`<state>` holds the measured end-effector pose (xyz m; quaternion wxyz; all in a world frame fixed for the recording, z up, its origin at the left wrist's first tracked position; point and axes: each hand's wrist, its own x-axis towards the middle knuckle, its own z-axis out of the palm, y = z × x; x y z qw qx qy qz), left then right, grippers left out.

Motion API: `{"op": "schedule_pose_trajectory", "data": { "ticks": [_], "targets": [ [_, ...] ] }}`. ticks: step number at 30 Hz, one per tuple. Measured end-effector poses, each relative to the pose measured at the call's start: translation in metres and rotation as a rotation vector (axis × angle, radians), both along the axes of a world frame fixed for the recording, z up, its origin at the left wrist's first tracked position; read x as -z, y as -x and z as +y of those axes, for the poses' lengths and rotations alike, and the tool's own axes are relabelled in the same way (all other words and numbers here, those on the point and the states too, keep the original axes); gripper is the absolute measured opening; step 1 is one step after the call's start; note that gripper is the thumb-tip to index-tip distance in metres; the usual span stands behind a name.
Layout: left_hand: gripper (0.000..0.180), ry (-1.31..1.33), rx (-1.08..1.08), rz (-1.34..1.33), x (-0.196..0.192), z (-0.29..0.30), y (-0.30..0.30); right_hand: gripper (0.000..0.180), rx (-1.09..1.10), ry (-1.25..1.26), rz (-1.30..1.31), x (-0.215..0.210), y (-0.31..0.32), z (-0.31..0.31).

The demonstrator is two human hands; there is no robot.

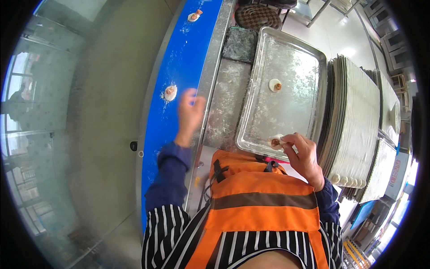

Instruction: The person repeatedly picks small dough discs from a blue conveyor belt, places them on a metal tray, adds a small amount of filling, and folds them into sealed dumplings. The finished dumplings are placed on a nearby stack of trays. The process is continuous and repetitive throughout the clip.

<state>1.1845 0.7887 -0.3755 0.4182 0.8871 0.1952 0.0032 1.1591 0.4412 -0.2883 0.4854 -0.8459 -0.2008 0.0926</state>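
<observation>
Nearest us we see the orange vest (260,201) over a striped apron, and past it a floured steel desk (226,103) bordered on its left edge by a blue conveyor belt (183,58). A metal tray (291,76) dusted with flour lies on the desk; to its right stands a stack of trays (354,116). The room beyond is bright, with a pale floor and glass panels at the left.

Our right hand (304,154) is at the tray's near edge, its grip pinched together on a small dumpling (275,142) with brownish filling showing; the dumpling sits at the fingertips, just above the tray's near rim. It is roundish, so we cannot tell a long axis; its open, filled side faces up.

Our left hand (190,114) is blurred over the belt's right edge, fingers loosely apart and holding nothing, just beside a second dumpling (170,93) on the belt. A third dumpling (275,85) lies mid-tray, and a fourth dumpling (194,16) sits toward the belt's far end.
</observation>
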Motion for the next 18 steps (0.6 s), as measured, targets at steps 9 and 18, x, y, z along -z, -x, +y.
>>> {"op": "schedule_pose_trajectory", "data": {
  "ticks": [9,18],
  "targets": [
    [0.048,-0.488,-0.063,0.347,0.088,0.182,0.024,0.018,0.187,-0.01,0.068,-0.006,0.029,-0.026],
    [0.029,-0.294,0.014,0.042,0.083,0.094,0.054,0.015,0.323,-0.026,0.035,0.002,0.059,-0.047]
  ]
}}
